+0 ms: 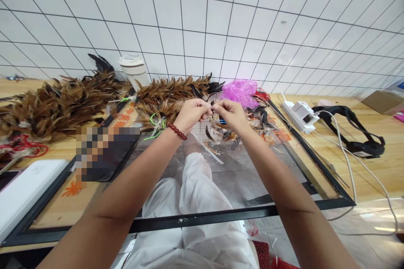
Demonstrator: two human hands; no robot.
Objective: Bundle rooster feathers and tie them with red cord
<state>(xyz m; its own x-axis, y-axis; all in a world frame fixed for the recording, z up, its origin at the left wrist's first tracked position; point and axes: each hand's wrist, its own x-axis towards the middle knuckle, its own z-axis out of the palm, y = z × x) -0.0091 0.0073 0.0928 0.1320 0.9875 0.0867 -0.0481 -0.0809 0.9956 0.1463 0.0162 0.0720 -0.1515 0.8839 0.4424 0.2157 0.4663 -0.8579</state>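
Observation:
My left hand (pixel 193 114), with a dark red bead bracelet (pixel 177 131) at the wrist, is closed in a pinch. The fingertips of my right hand (pixel 232 113) are pinched close beside it. Between them a small dark feather (pixel 212 103) shows; most of it is hidden by the fingers. Both hands are above a glass panel in a black frame (pixel 202 217). Below and to the right of them lie loose feathers (pixel 232 134), a single dark feather (pixel 208 133) and a thin white strip (pixel 212 152).
Brown feather garlands (pixel 63 103) lie at the left and back, near a white lidded cup (pixel 134 69). A crumpled pink plastic bag (pixel 240 91) is at the back. On the right are a power strip (pixel 298 113), cables and a black strap (pixel 362 147). A white box-shaped device (pixel 33 195) lies left.

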